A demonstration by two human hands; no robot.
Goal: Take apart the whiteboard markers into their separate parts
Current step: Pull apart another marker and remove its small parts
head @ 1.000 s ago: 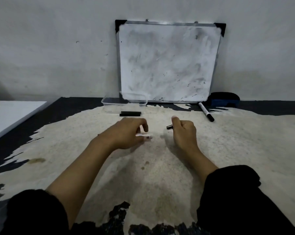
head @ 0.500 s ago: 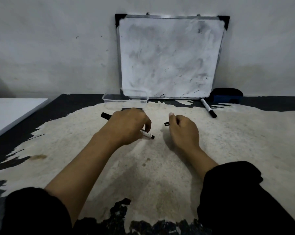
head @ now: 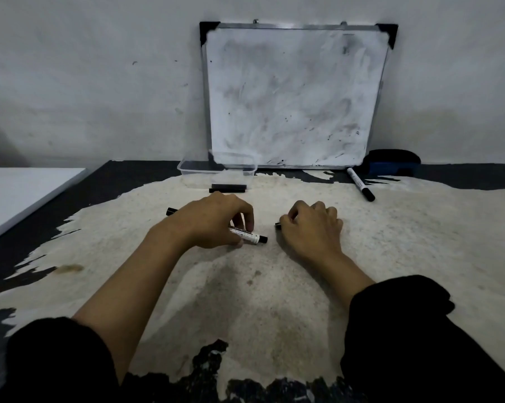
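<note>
My left hand grips a white whiteboard marker low over the worn tabletop; its black end sticks out behind my knuckles and its other black end points right. My right hand is curled round a small black marker part, of which only the tip shows at the thumb side. A second whole marker with a black cap lies at the back right. A black stick-like piece lies in front of a clear plastic tub.
A smudged whiteboard leans on the wall behind the table. A blue and black eraser sits at its right foot. A white board lies at the left edge.
My left hand has turned the marker, so its black rear end now shows behind the knuckles. Both hands have sunk lower toward the table. My right hand's thumb has curled in.
</note>
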